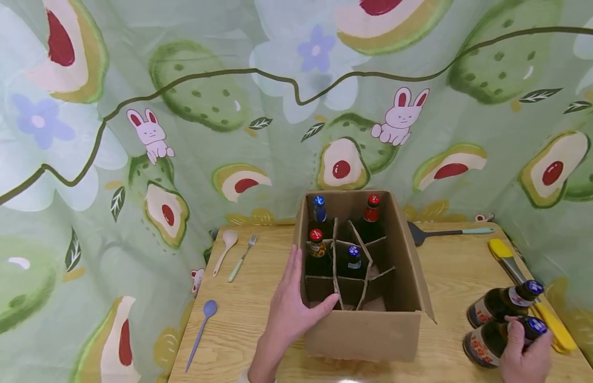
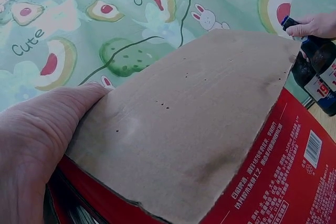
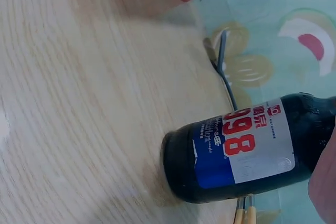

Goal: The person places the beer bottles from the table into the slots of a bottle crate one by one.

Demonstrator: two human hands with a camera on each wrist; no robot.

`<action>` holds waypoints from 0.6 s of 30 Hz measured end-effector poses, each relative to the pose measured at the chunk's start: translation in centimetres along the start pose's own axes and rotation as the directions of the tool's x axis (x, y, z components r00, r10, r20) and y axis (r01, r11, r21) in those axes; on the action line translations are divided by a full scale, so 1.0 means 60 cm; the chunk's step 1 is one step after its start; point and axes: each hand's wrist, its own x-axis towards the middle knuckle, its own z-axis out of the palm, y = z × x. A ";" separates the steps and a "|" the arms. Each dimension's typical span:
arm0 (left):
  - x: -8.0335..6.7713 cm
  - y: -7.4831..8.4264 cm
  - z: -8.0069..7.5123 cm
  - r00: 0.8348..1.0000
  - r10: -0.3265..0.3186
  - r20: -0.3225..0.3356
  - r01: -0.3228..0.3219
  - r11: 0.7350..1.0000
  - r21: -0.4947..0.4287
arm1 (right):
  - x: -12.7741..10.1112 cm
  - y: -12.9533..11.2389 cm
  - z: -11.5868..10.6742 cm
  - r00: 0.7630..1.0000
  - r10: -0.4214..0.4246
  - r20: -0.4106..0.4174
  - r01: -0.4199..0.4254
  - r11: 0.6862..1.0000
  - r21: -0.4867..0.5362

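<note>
An opened cardboard box [image 1: 363, 335] with cardboard dividers stands mid-table. Several dark bottles with red or blue caps are in its compartments, such as a red-capped bottle [image 1: 371, 211] at the back right. My left hand [image 1: 294, 306] rests on the box's near left corner, fingers straight along the left wall and thumb over the near edge. At the table's right, my right hand [image 1: 526, 351] grips the neck of a blue-capped beer bottle [image 3: 241, 153]. Just behind it stands another blue-capped bottle [image 1: 499, 306]. In the left wrist view, a box flap [image 2: 184, 119] hides the compartments.
A yellow-handled brush [image 1: 509, 260] lies along the right edge, partly behind the bottles. Behind the box's right side is a dark spatula [image 1: 440, 233]. Left of the box lie a pale spoon [image 1: 227, 247], a fork [image 1: 244, 258] and a blue spoon [image 1: 203, 324]. Patterned cloth hangs around the table.
</note>
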 end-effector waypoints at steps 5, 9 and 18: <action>0.000 0.001 -0.001 1.000 0.004 -0.004 -0.004 1.000 -0.005 | 0.002 -0.020 -0.021 1.000 0.008 -0.017 -0.010 0.992 -0.125; 0.000 0.001 -0.001 1.000 0.010 -0.002 -0.010 1.000 -0.006 | -0.004 -0.044 -0.032 0.997 0.063 0.034 -0.052 0.965 -0.256; 0.000 0.001 -0.001 1.000 0.009 -0.005 -0.009 1.000 -0.016 | -0.006 -0.131 -0.036 0.994 -0.054 -0.100 0.038 0.987 -0.156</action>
